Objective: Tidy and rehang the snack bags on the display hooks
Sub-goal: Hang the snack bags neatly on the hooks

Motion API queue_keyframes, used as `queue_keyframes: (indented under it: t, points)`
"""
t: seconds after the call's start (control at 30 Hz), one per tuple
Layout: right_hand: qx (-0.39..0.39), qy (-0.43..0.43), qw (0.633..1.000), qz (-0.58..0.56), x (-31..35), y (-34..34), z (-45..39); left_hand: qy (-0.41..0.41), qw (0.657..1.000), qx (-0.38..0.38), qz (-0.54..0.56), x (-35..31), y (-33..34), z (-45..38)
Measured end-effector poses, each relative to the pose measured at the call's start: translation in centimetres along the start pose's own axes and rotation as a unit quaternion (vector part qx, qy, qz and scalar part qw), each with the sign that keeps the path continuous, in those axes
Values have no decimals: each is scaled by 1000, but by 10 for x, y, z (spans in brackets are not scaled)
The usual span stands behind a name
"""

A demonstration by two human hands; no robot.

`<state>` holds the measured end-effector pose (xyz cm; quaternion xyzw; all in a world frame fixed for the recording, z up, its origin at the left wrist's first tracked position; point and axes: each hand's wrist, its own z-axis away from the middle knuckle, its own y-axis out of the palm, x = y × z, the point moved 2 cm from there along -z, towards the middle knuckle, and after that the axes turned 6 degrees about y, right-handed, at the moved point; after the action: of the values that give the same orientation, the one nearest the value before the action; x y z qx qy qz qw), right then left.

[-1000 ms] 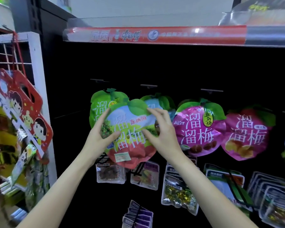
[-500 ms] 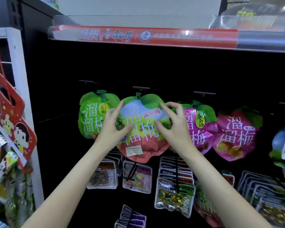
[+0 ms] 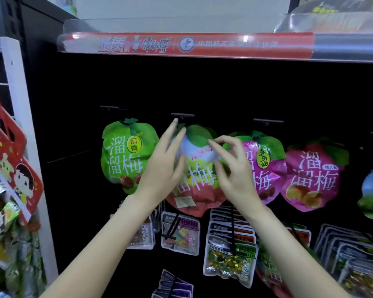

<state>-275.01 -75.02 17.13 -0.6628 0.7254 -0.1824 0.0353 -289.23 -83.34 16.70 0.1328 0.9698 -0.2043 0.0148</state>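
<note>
A plum snack bag (image 3: 194,190), green at the top and red at the bottom, is held up against the black back panel just below a black display hook (image 3: 182,115). My left hand (image 3: 162,168) holds its left side, thumb on the front and straight fingers reaching up to the bag's top near the hook. My right hand (image 3: 235,168) pinches the upper right part with curled fingers. The bag's hang hole is hidden behind my fingers, so I cannot tell if it is on the hook.
A green bag (image 3: 125,155) hangs to the left, a magenta bag (image 3: 261,168) and a pink bag (image 3: 312,175) to the right. Small packets (image 3: 228,259) hang on the row below. A white wire rack (image 3: 19,125) with a red card (image 3: 11,164) stands at the left.
Both hands have lifted the bag toward the hook. My left fingers have stretched up to its top and my right fingers have curled in at the upper right.
</note>
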Motion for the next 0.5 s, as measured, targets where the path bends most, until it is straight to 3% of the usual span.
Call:
queue_keyframes:
  t: [0.1,0.23,0.33,0.43,0.5]
  points:
    - [57,-101,992,59,6,2,11,-6,996,-95,0,6,-4,8]
    - [85,-152,979,110,-2,5,30,-85,989,-84,83,16,-8,6]
    - [95,-156,976,117,-8,1,36,-64,995,-60,56,18,-13,3]
    - [73,-130,984,102,-4,0,29,-35,996,-86,15,9,-16,-4]
    - [40,-89,993,62,-2,-2,19,-42,993,-103,43,6,-17,-16]
